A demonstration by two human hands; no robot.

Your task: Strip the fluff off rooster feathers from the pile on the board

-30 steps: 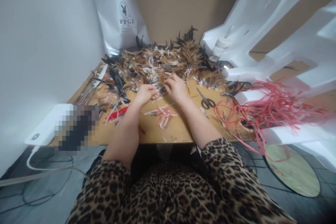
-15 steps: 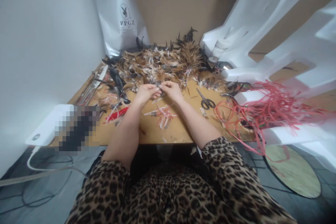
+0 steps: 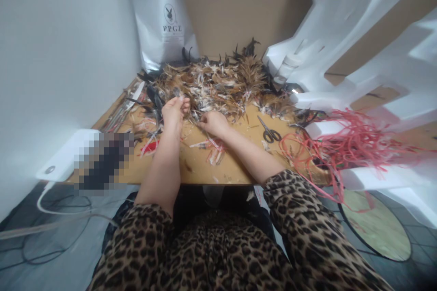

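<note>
A big heap of brown, white and black feathers (image 3: 218,84) spreads over the table. My left hand (image 3: 175,108) is raised at the heap's near left side, its fingers closed on what looks like a small grey fluffy feather (image 3: 178,92). Further right, my right hand (image 3: 215,123) is low at the heap's near edge with its fingers curled together; what they hold, if anything, is hidden. Below it lie pink and white strips (image 3: 215,151). Scissors (image 3: 269,132) with black handles rest to the right, apart from my hands.
A tangle of pink-red ribbon strands (image 3: 355,145) hangs over white foam pieces (image 3: 368,177) on the right. At the left stand a white power bank with a cable (image 3: 64,157) and a pixelated dark patch. Behind are a white bag (image 3: 164,45) and a clear bottle (image 3: 287,68).
My hands were together at the heap's near edge and are now apart. The left has moved left and up with the small feather; the right has dropped slightly.
</note>
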